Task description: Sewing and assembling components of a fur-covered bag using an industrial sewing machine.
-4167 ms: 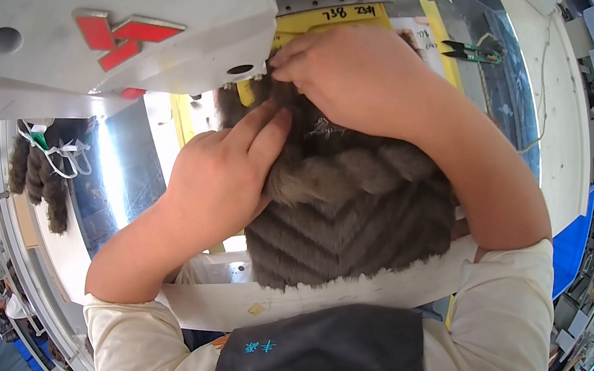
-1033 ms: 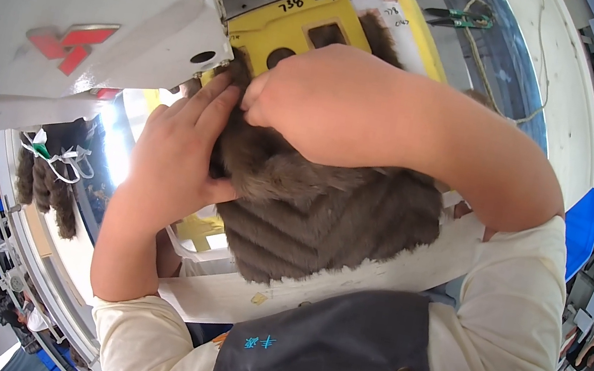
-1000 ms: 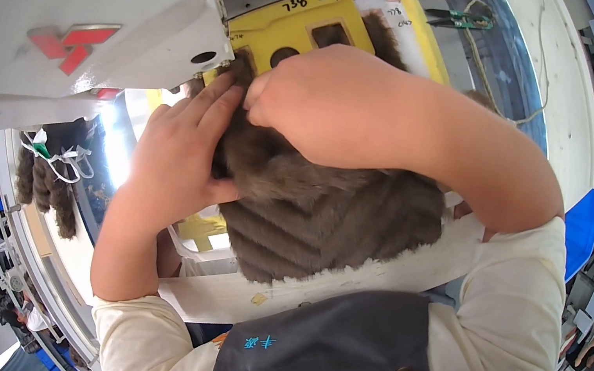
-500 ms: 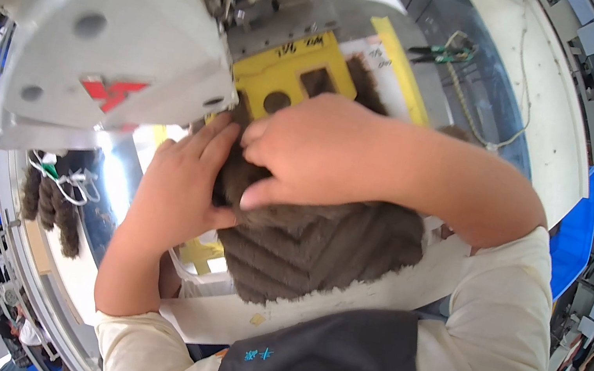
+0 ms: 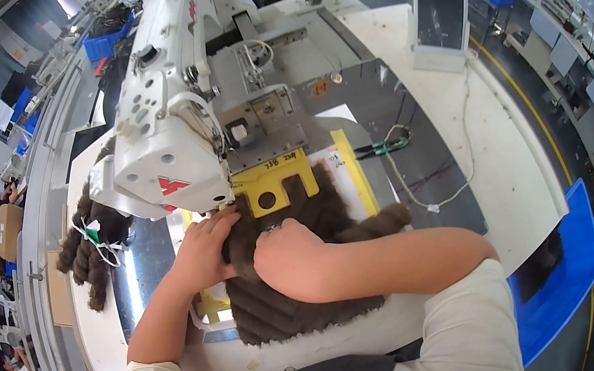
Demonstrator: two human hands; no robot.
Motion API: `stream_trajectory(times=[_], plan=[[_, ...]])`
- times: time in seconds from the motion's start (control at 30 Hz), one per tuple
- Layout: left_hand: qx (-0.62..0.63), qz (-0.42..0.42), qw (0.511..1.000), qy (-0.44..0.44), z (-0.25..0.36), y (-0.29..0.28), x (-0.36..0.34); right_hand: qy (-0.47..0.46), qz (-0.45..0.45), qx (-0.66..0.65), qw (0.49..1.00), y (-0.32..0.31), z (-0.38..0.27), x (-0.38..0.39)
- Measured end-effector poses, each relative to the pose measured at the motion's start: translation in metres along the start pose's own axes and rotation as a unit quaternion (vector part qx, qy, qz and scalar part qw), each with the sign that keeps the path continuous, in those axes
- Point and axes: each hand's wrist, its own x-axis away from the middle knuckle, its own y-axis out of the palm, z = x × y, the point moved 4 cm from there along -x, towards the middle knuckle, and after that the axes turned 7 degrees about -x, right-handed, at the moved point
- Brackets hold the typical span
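The white sewing machine head stands at left of centre over the yellow template, which has cut-out openings. A brown fur piece with diagonal ridges lies below and partly under the template. My left hand lies beside the machine's lower end, its fingertips pressing on the fur's left part, thumb apart. My right hand is curled on the fur just below the template, fingertips close to my left hand's and gripping a fold; its thumb is hidden. The needle area is mostly hidden by the machine head.
Fur pieces with white ties hang at left. Green snips and a cord lie at upper right. A screen stands on the back corner, a blue bin at right. Other people appear at far left.
The head view has tilted up, showing more machine and room, with my hands lower in the picture. My right thumb, stretched out half a second ago, is now tucked out of sight.
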Motion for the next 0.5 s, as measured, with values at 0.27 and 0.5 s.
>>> stream_trajectory(times=[0.27,0.5], plan=[[-0.076,0.094,0.988,0.095,0.069,-0.007,0.014,0.048,0.038,-0.073,0.995,-0.014,-0.009,0.046],[-0.058,0.107,0.990,0.075,0.094,-0.015,0.054,-0.013,0.003,-0.076,0.997,-0.030,-0.031,0.104]])
